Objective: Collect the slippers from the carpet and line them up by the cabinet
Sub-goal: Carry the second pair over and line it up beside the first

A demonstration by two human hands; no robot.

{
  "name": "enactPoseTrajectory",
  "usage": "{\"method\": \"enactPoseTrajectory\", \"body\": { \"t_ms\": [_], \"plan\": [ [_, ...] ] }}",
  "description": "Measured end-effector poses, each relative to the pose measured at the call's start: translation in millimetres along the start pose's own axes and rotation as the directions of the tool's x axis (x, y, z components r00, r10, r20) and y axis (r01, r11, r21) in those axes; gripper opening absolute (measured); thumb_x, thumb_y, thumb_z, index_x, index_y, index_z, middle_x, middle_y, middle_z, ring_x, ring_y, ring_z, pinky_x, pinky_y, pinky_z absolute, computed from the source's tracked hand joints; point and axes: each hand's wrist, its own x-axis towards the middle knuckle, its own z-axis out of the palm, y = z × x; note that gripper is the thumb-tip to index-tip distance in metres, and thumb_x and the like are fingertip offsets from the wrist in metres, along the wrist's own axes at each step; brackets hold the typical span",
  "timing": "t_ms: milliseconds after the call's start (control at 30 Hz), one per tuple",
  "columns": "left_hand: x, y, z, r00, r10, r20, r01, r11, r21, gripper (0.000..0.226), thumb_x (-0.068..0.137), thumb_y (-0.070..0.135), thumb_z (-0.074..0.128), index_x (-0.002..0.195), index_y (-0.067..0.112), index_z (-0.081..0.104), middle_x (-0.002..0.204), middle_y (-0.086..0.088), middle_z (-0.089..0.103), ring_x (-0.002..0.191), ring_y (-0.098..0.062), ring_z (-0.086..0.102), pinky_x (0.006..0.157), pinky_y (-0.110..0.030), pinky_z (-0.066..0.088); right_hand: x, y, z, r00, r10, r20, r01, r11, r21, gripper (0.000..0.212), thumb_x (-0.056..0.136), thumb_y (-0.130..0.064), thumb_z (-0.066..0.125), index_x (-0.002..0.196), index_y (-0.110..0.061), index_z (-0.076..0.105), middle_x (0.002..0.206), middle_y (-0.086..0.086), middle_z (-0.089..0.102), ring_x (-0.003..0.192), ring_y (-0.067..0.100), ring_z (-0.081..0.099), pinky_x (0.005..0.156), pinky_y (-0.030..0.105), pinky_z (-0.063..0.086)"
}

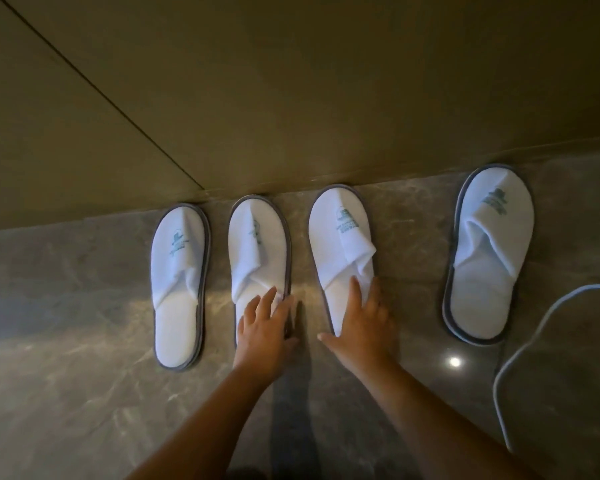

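Several white slippers with grey edging and teal logos lie on the marble floor, toes against the cabinet base [291, 98]. The leftmost slipper [179, 271] and the far right slipper [489, 258] lie untouched. My left hand [264, 327] lies over the heel of the second slipper [257, 247], fingers on top and thumb at its right edge. My right hand [361, 323] spans the heel of the third slipper [343, 244], which is angled slightly, thumb on its left side and fingers over its right. A wide gap separates the third slipper from the far right one.
A white cable [520, 351] curves across the glossy grey marble floor [66, 341] at the right, close to the far right slipper's heel. The cabinet front has a dark seam [101, 95] running diagonally.
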Motion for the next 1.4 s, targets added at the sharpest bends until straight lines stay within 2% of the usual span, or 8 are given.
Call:
{"method": "enactPoseTrajectory", "body": {
  "t_ms": [100,233,400,633,1167,1300,1400],
  "plan": [
    [0.1,-13.0,8.5,0.998,-0.027,0.057,0.026,0.999,0.019,0.073,0.081,0.036,0.056,0.139,0.031,0.012,0.155,-0.003,0.001,0.141,-0.031,-0.004,0.113,-0.053,0.010,3.1,3.4,3.6,1.000,0.012,0.009,-0.012,0.999,-0.047,0.102,0.069,-0.054,0.063,0.139,-0.022,-0.004,0.152,0.016,0.004,0.135,0.038,0.018,0.107,0.050,0.029],
    [0.7,-19.7,15.4,0.996,-0.041,0.083,0.039,0.999,0.034,0.077,0.082,0.032,0.057,0.139,0.032,0.007,0.155,-0.003,-0.002,0.141,-0.032,-0.006,0.112,-0.055,0.012,5.8,9.3,-0.3,1.000,0.016,0.001,-0.016,0.999,-0.032,0.101,0.069,-0.049,0.066,0.138,-0.023,-0.002,0.152,0.016,0.005,0.135,0.036,0.018,0.107,0.048,0.029],
    [1.6,-20.7,17.0,0.996,-0.029,0.081,0.023,0.998,0.065,0.077,0.082,0.033,0.057,0.139,0.032,0.006,0.155,-0.003,-0.003,0.141,-0.032,-0.006,0.112,-0.055,0.014,4.0,22.1,-6.4,0.998,0.043,-0.041,-0.042,0.999,0.021,0.098,0.068,-0.047,0.067,0.139,-0.021,0.003,0.151,0.015,0.008,0.136,0.034,0.017,0.109,0.047,0.026],
    [1.8,-19.2,18.0,0.997,-0.029,0.074,0.024,0.997,0.075,0.078,0.081,0.033,0.059,0.139,0.032,0.007,0.155,-0.003,-0.003,0.140,-0.033,-0.005,0.111,-0.055,0.016,1.4,21.6,-8.0,0.998,0.056,-0.027,-0.055,0.998,0.043,0.097,0.071,-0.049,0.064,0.140,-0.020,0.003,0.152,0.015,0.005,0.137,0.034,0.013,0.110,0.047,0.024],
    [2.2,-21.4,15.3,0.997,-0.010,0.081,0.006,0.999,0.045,0.079,0.080,0.032,0.061,0.139,0.031,0.008,0.155,-0.003,-0.001,0.141,-0.032,-0.005,0.111,-0.055,0.018,-0.4,-3.7,11.4,0.997,0.058,-0.045,-0.055,0.995,0.080,0.095,0.071,-0.048,0.064,0.139,-0.023,0.003,0.153,0.013,0.003,0.136,0.036,0.014,0.109,0.050,0.025],
    [0.9,-20.1,12.8,0.997,-0.016,0.070,0.012,0.998,0.057,0.077,0.081,0.036,0.057,0.139,0.031,0.008,0.155,-0.003,-0.002,0.141,-0.032,-0.005,0.112,-0.055,0.012,-0.5,-2.4,10.1,0.998,0.044,-0.049,-0.040,0.996,0.080,0.092,0.074,-0.047,0.062,0.140,-0.021,0.003,0.153,0.014,0.003,0.138,0.035,0.012,0.111,0.049,0.025],
    [-0.5,-10.3,9.1,1.000,0.008,-0.009,-0.008,0.997,0.075,0.073,0.081,0.044,0.053,0.139,0.032,0.010,0.155,-0.003,-0.004,0.141,-0.031,-0.004,0.114,-0.052,0.004,0.5,2.8,0.4,0.996,0.021,-0.087,-0.015,0.997,0.069,0.091,0.074,-0.052,0.059,0.140,-0.020,0.006,0.154,0.013,0.006,0.138,0.033,0.014,0.111,0.047,0.024]
  ]
}}
